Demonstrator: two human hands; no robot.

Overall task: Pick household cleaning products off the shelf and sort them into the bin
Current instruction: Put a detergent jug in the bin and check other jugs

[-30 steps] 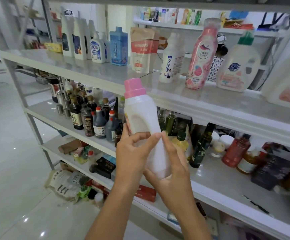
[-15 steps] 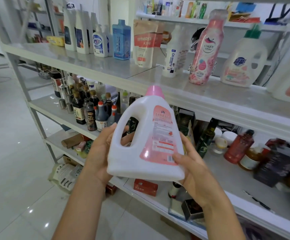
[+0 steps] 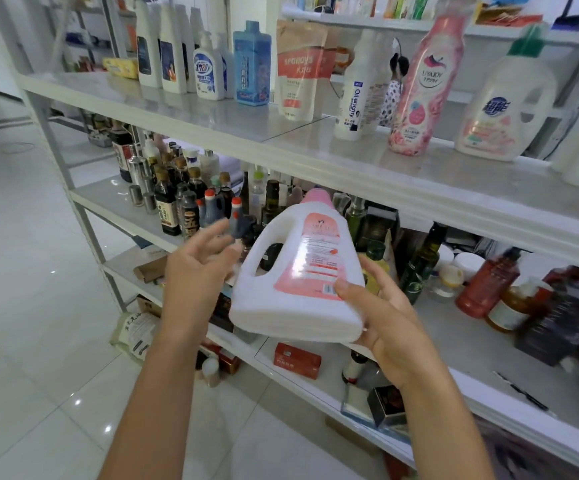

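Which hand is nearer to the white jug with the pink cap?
Right. The right hand grips the white jug at its lower right corner, thumb on the label. The left hand is open, fingers spread, just left of the jug's handle, apparently not touching it.

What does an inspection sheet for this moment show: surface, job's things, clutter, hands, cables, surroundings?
Surface: top shelf, pale, glossy, bare at the front.
Job's things: white jug with pink cap and label, tilted, off the shelf; tall pink bottle and green-capped jug upright on the top shelf. No bin in view.
Clutter: dark sauce bottles crowd the middle shelf; red box lower down.
Hands: right hand supports the jug's base; left hand open, apparently off it.
Cables: nothing seen.
Surroundings: glossy white tiled floor.
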